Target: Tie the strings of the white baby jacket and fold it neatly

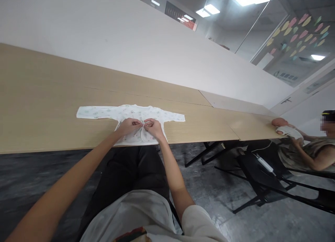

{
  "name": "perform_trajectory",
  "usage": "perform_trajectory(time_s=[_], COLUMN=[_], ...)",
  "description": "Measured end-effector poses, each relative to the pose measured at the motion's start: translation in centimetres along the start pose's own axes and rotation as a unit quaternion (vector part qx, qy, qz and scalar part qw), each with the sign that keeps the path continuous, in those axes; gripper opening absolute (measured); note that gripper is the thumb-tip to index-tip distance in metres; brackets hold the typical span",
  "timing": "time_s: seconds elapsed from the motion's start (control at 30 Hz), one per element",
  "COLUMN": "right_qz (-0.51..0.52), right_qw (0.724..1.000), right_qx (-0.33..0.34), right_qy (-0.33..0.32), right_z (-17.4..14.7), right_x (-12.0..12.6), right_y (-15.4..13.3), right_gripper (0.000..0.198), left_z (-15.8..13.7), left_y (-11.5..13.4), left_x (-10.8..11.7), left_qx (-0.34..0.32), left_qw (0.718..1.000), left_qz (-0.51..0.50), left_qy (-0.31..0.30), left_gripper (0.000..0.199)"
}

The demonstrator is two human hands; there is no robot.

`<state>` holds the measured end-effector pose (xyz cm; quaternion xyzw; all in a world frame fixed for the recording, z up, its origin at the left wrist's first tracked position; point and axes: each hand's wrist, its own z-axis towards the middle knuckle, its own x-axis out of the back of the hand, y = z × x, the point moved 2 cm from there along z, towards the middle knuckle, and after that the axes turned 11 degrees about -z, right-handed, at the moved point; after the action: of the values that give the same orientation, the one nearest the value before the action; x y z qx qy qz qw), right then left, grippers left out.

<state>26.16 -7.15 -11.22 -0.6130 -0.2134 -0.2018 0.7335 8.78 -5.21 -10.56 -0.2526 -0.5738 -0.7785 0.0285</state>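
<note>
A small white baby shirt (134, 112) with a faint print lies spread on the table, its long sleeves stretched out to either side. Its lower hem reaches the table's front edge. My left hand (129, 126) rests over the middle of the front, fingers pinched on the shirt's opening edge. Just to its right, my right hand (154, 127) pinches the same front opening, the fingertips of both hands nearly meeting. Whatever small fastening may sit between the fingertips is hidden.
The long wooden table (47, 95) runs along a white partition (104, 43). At the far right another person (311, 148) handles a baby doll (289, 131) in white clothing. A black folding chair (264, 179) with a white power strip (265, 164) stands between us.
</note>
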Motion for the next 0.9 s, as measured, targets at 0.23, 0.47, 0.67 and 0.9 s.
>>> perform_trajectory(time_s=[0.23, 0.47, 0.67, 0.9], right_qz=[-0.022, -0.034, -0.038, -0.038], right_qw=[1.0, 0.999, 0.999, 0.999], right_qx=[-0.008, -0.015, -0.022, -0.024], right_qy=[0.004, 0.009, 0.013, 0.008], right_z=[-0.1, -0.3, -0.4, -0.6], right_x=[-0.1, -0.1, 0.0, 0.2], right_y=[-0.4, -0.7, -1.1, -1.3], right_gripper=[0.021, 0.02, 0.019, 0.02], left_z=[-0.3, -0.4, -0.4, -0.4], left_y=[0.6, 0.9, 1.0, 1.2], left_x=[0.0, -0.3, -0.3, -0.3], left_qx=[-0.01, 0.004, 0.012, 0.01], left_qw=[1.0, 0.999, 0.999, 0.998], left_qz=[-0.003, 0.034, 0.048, 0.069], left_qy=[0.013, -0.012, -0.009, 0.006], left_gripper=[0.05, 0.04, 0.034, 0.032])
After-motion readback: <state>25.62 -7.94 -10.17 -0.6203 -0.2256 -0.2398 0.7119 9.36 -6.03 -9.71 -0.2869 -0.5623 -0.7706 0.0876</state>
